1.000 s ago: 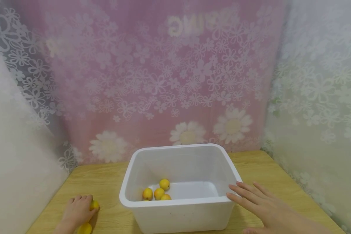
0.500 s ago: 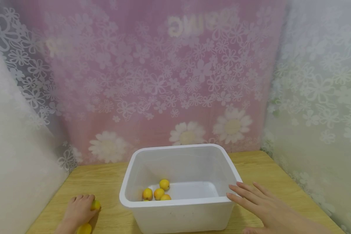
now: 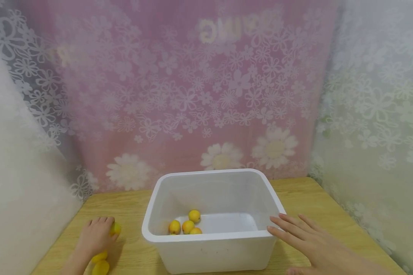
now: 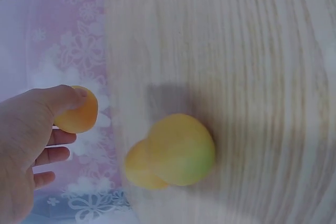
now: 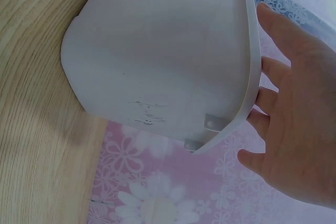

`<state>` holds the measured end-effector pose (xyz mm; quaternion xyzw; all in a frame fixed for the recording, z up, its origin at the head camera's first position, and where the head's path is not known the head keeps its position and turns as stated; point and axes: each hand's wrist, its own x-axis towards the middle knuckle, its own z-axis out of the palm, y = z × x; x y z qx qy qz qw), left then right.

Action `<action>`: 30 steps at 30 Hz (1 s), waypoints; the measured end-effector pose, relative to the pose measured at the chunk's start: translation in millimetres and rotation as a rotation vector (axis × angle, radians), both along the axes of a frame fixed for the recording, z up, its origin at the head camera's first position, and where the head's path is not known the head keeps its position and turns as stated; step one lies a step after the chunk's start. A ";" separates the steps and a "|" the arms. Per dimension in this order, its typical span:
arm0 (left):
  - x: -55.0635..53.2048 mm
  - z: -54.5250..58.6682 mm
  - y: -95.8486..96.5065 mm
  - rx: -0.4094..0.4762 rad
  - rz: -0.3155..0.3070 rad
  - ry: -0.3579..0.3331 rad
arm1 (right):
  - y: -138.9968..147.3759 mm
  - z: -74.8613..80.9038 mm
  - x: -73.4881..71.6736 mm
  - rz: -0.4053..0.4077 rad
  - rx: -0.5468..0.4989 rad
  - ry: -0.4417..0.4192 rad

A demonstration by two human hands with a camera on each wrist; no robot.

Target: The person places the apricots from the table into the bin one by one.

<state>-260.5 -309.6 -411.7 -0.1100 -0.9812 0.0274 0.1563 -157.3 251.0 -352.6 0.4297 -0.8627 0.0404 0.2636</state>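
Observation:
My left hand (image 3: 95, 236) pinches a small round yellow fruit (image 4: 82, 115) between thumb and forefinger, above the table left of the white plastic tub (image 3: 213, 254); the other fingers are spread apart in the left wrist view. Below and nearer to me, two more yellow fruits (image 4: 184, 150) lie side by side on the wood, one tinged green. Inside the tub, several yellow fruits (image 3: 187, 227) are grouped toward its left side, partly hidden by the front wall. My right hand (image 3: 306, 242) has its fingers extended, the tips at the tub's right front rim corner.
The wood-grain table (image 3: 124, 214) reaches back to a pink floral curtain (image 3: 192, 95). Pale flowered cloth (image 3: 378, 114) hangs along the right side, and a whitish cloth (image 3: 17, 183) borders the left.
My left hand has risen and moved slightly away from me with its fruit, exposing another fruit on the table beneath. The right hand and the tub stay where they were.

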 end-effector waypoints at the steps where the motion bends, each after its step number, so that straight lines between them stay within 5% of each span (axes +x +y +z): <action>1: -0.4 2.1 1.1 -0.006 -0.005 0.014 | 0.0 0.0 -0.1 0.000 0.000 0.003; 11: -3.6 28.5 15.3 -0.003 -0.063 0.140 | 1.2 3.5 -2.5 0.007 0.043 0.017; 30: -6.0 81.2 42.9 0.013 -0.133 0.200 | 1.8 0.7 -3.1 0.009 -0.006 -0.022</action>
